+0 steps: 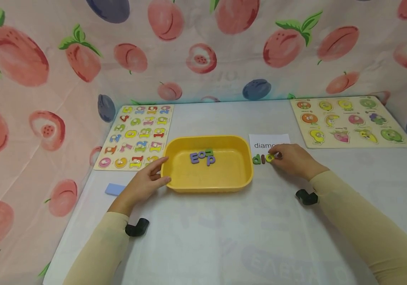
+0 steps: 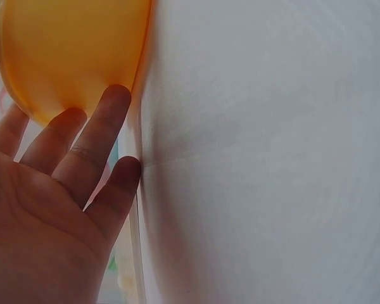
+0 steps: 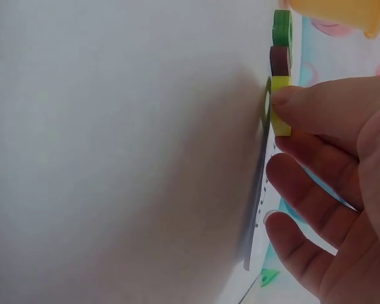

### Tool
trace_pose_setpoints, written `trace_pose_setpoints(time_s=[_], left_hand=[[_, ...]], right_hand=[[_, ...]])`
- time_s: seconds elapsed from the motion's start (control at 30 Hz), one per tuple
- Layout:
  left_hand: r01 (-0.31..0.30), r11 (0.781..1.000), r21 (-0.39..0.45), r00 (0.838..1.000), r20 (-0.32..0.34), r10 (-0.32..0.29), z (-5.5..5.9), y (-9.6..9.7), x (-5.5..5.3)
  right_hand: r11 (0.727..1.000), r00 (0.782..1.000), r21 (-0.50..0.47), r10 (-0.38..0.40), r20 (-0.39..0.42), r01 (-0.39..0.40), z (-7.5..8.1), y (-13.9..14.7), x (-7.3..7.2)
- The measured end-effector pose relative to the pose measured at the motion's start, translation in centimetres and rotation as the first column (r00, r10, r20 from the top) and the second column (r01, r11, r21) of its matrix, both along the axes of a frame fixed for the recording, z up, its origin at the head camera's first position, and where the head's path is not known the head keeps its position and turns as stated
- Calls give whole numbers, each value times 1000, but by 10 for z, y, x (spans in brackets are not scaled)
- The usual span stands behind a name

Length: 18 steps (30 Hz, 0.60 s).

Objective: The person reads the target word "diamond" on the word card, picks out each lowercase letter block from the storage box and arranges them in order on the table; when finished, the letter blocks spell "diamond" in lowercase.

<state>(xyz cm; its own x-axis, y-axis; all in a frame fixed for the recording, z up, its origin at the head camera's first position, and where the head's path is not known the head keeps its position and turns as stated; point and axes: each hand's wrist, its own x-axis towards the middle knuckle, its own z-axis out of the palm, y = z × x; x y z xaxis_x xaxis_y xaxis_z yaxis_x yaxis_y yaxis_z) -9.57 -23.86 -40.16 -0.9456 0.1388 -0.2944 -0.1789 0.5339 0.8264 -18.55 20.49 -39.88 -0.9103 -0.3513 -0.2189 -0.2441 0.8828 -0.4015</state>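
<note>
My left hand (image 1: 145, 183) rests against the left end of the yellow tray (image 1: 207, 187), its fingers nearly straight. In the left wrist view, fingertips (image 2: 117, 95) touch the tray's outer wall (image 2: 69, 50). My right hand (image 1: 292, 159) pinches a yellow letter (image 3: 281, 117) between thumb and finger, low at the table. Beside it stand a reddish-brown letter (image 1: 263, 159) and a green letter (image 1: 256, 159), in a row below the white card (image 1: 260, 139). The card reads "diamo", its ending hidden by my hand. Inside the tray lie a purple E (image 1: 194, 158) and several other letters.
At the back left lies a number puzzle board (image 1: 114, 167); a fruit puzzle board (image 1: 335, 143) lies at the back right. A blue strip (image 1: 113, 189) is partly hidden by my left hand. Fruit-patterned cloth (image 1: 224, 55) rises behind the white table (image 1: 196, 241).
</note>
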Motion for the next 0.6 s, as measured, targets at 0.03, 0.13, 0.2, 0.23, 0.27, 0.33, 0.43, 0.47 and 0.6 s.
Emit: trace_pose_setpoints(time_s=[0.03, 0.13, 0.2, 0.23, 0.27, 0.33, 0.43, 0.47, 0.6], left_hand=[[0, 1000, 0, 1000, 0, 0, 0, 0, 0], [-3, 1000, 6, 1000, 7, 3, 0, 0, 0], [-4, 1000, 9, 1000, 7, 4, 0, 0, 0], [-5, 1000, 10, 1000, 7, 5, 0, 0, 0], [-6, 1000, 11, 1000, 9, 6, 0, 0, 0], [-5, 1000, 11, 1000, 7, 5, 0, 0, 0], [-3, 1000, 7, 1000, 3, 3, 0, 0, 0], [-3, 1000, 7, 1000, 3, 3, 0, 0, 0], [-3, 1000, 8, 1000, 3, 3, 0, 0, 1]], right_hand=[[1000, 1000, -2, 2, -3, -2, 0, 0, 0], [1000, 1000, -6, 4, -9, -4, -1, -1, 0], [1000, 1000, -7, 5, -12, -5, -2, -1, 0], [1000, 1000, -6, 5, -12, -5, -2, 0, 0], [1000, 1000, -5, 3, -11, -3, -2, 0, 0], [1000, 1000, -5, 1, -10, -1, -2, 0, 0], [1000, 1000, -3, 0, -12, 0, -2, 1, 0], [1000, 1000, -4, 0, -12, 0, -2, 1, 0], [1000, 1000, -3, 2, -8, -2, -1, 1, 1]])
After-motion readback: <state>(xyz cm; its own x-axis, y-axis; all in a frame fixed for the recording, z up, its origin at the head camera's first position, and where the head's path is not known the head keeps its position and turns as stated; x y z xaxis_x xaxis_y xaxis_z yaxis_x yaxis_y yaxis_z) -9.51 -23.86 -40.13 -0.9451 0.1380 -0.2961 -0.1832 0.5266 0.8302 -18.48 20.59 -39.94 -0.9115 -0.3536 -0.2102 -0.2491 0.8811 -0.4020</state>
